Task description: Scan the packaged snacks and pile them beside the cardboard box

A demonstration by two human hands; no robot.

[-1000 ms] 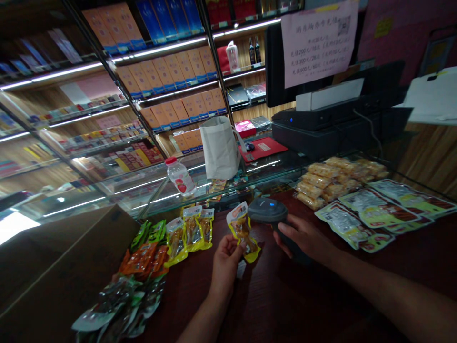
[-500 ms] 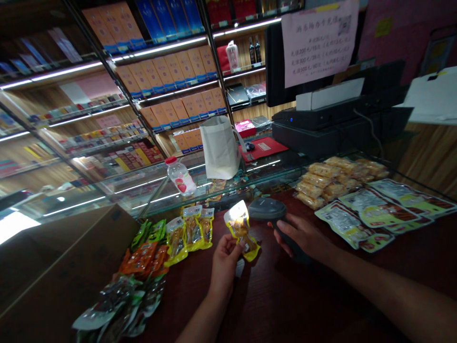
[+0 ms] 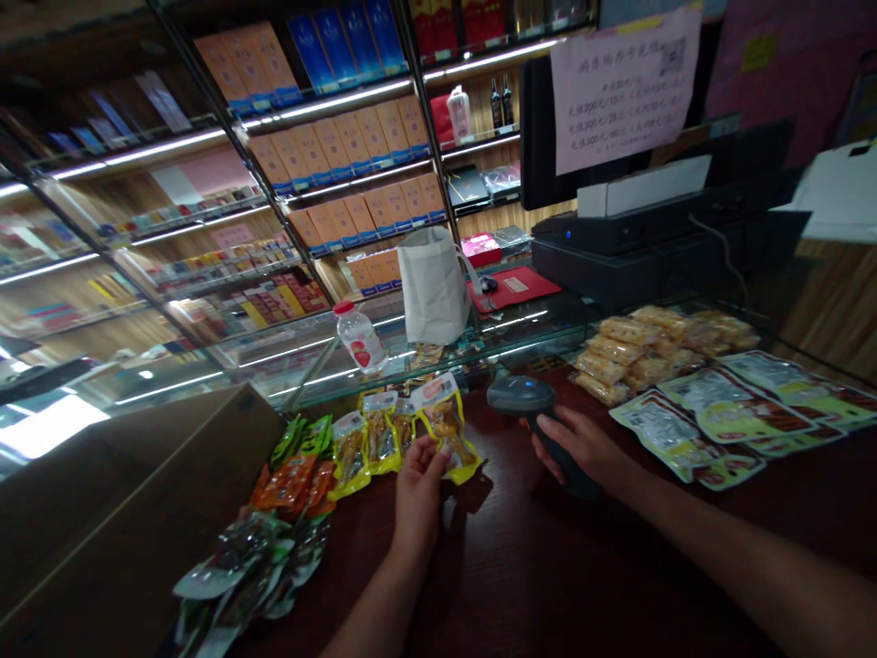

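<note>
My left hand pinches the lower left edge of a yellow-trimmed snack packet, held upright just above the dark red table. Beside it, to the left, lie several similar yellow packets in a row, partly hidden by the held one. My right hand is wrapped round the handle of a dark grey barcode scanner. The scanner's head points left towards the held packet, with a gap between them, and a small blue light shows on its top.
An open cardboard box stands at left, beside orange packets, green packets and silvery packets. At right lie wrapped pastries and flat pouches. Behind are a bottle, a white bag and a monitor.
My left hand has carried the packet left, away from the scanner and over to the yellow row. The bright scanner light on the packet is gone. My right hand still holds the scanner.
</note>
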